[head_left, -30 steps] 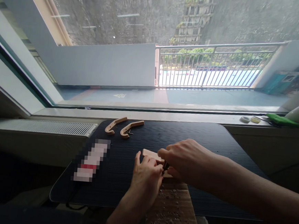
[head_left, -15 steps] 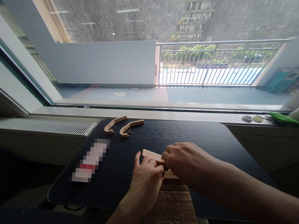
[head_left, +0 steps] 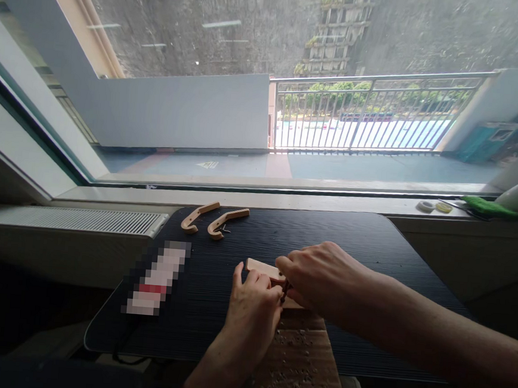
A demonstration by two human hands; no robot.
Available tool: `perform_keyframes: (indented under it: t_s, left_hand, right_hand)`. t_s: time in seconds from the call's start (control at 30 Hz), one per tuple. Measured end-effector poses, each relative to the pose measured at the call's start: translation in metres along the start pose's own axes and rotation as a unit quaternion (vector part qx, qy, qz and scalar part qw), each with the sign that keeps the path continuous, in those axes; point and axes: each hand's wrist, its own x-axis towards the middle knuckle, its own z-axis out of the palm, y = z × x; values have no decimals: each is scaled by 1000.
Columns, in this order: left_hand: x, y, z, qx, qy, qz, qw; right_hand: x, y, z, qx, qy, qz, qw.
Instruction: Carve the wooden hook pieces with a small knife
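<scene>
My left hand point(head_left: 253, 307) is closed around a pale wooden piece point(head_left: 262, 268) on the table, its fingers hiding the near side. A dark hole shows near the piece's right end. My right hand point(head_left: 317, 276) is curled with its fingertips at that end. Between the hands is a small dark, thin object point(head_left: 285, 290); its kind and what my right fingers grip are hidden. Another flat bit of pale wood point(head_left: 293, 303) shows under my right hand. Below lies a corrugated cardboard strip point(head_left: 304, 362) with small dark holes or bits over it.
Two curved wooden hooks point(head_left: 190, 220) lie at the table's back left, with small screws point(head_left: 226, 229) beside them. A blurred-out pale and red item point(head_left: 158, 279) lies on the left of the dark table point(head_left: 371, 245). Tape rolls point(head_left: 426, 206) and a green cloth point(head_left: 491, 206) are on the windowsill.
My right hand has shifted slightly left and turned at the wooden piece, uncovering a hole in it. My left hand and the wooden piece stay in place.
</scene>
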Motion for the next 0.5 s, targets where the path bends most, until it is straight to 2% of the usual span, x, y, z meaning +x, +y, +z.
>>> perform_keyframes:
  t_s: [0.2,0.5]
  left_hand:
    - [1,-1,2,-1,6,8,1000]
    - [1,-3,2,-2,2,12,1000]
  right_hand:
    - [-2,-4,-9,25,-57,-27,998]
    - [4,4,7,29,-1,-31,999]
